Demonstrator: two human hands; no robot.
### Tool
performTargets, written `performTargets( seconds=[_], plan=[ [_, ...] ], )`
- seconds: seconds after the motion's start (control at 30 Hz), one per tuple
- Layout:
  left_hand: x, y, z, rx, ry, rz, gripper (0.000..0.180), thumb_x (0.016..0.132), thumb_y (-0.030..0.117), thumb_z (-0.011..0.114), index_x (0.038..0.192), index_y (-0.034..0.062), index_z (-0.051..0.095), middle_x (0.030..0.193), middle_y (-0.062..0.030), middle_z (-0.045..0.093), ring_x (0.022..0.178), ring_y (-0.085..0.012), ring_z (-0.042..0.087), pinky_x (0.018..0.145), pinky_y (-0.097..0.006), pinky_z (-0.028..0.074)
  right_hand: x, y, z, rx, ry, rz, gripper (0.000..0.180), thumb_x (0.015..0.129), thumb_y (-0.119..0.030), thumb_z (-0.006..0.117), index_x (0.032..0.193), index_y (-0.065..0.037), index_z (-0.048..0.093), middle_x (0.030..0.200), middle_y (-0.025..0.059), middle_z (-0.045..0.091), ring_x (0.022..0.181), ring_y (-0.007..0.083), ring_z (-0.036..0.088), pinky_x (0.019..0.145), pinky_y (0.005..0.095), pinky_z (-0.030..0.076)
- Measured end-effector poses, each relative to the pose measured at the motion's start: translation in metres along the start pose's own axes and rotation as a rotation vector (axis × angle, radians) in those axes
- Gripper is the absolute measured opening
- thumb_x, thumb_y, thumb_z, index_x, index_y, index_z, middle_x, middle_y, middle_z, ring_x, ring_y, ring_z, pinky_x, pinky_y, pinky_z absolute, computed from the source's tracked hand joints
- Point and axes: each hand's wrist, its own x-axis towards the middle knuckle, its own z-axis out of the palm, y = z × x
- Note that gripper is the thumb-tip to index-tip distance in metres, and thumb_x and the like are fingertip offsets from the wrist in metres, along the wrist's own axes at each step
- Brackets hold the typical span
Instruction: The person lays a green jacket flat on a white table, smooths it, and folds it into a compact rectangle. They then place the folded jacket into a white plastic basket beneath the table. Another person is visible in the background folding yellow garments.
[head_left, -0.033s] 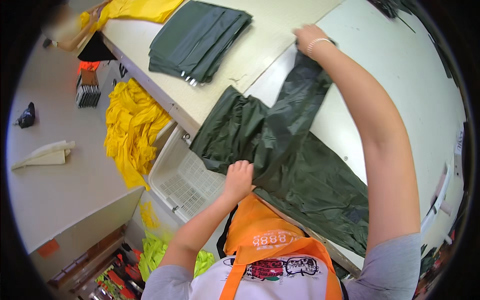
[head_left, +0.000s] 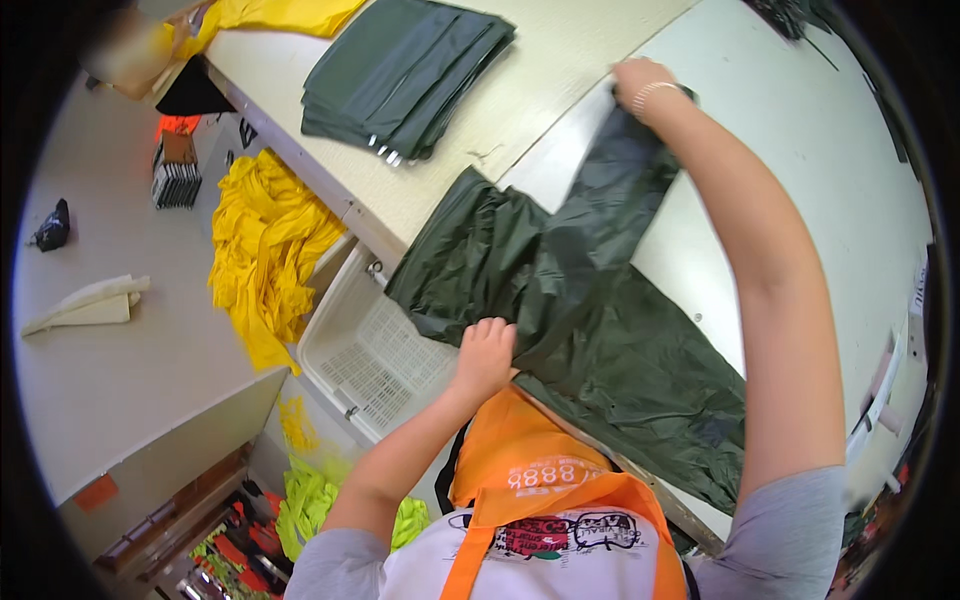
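A crumpled dark green garment (head_left: 590, 290) of thin, slightly shiny fabric lies across the table in front of me. One narrow part of it, like a leg or sleeve, stretches up to the far right, where my right hand (head_left: 645, 82) is closed on its end. Another length spreads toward the lower right along the table's near edge. At the near edge, my left hand (head_left: 487, 352) has its fingers curled over the garment's lower side. The fingertips of both hands are partly hidden.
Folded dark green garments (head_left: 405, 80) form a stack on the cream tabletop (head_left: 480, 150). A white plastic basket (head_left: 340, 300) stands left of the table, beside piled yellow cloth (head_left: 265, 250). Lime-yellow cloth (head_left: 305, 510) lies lower left. A person's blurred arm (head_left: 150, 80) shows at the upper left.
My right hand and the garment end in it have shifted slightly to the right and nearer. My left hand stays on the near edge of the cloth.
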Motion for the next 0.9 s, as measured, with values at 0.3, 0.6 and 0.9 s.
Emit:
performTargets(
  seconds=[0.3,0.6,0.9],
  plan=[
    [0.011,-0.009,-0.059,-0.195,0.007,0.168,0.053,0.055,0.022,0.077,0.102,0.0088,0.056,0.082,-0.0053,0.051,0.086,-0.0245,0.051,0.075,-0.035,0.037,-0.301,0.318,-0.13,0.687,-0.181,0.601,0.041,0.094,-0.035,0.047,0.102,0.0,0.065,0.093,0.0111,0.064,0.088,0.0185,0.059,0.077,0.0327,0.046],
    [0.14,-0.077,-0.073,-0.383,0.568,0.2,0.074,0.064,0.013,0.075,0.13,0.0063,0.042,0.116,-0.0138,0.057,0.11,-0.032,0.052,0.096,-0.042,0.037,-0.66,0.15,-0.092,0.515,-0.07,1.248,0.041,0.094,-0.034,0.046,0.112,0.001,0.058,0.107,0.0116,0.059,0.1,0.0201,0.054,0.086,0.0336,0.041],
    [0.196,-0.104,-0.073,-0.41,0.474,0.392,0.057,0.066,0.006,0.064,0.122,0.0121,0.051,0.129,-0.0086,0.052,0.13,-0.0287,0.038,0.109,-0.049,0.023,-0.771,0.056,-0.224,0.228,0.158,1.466,0.044,0.095,-0.033,0.045,0.122,0.001,0.051,0.121,0.0122,0.053,0.112,0.0217,0.049,0.095,0.0346,0.037]
  ],
)
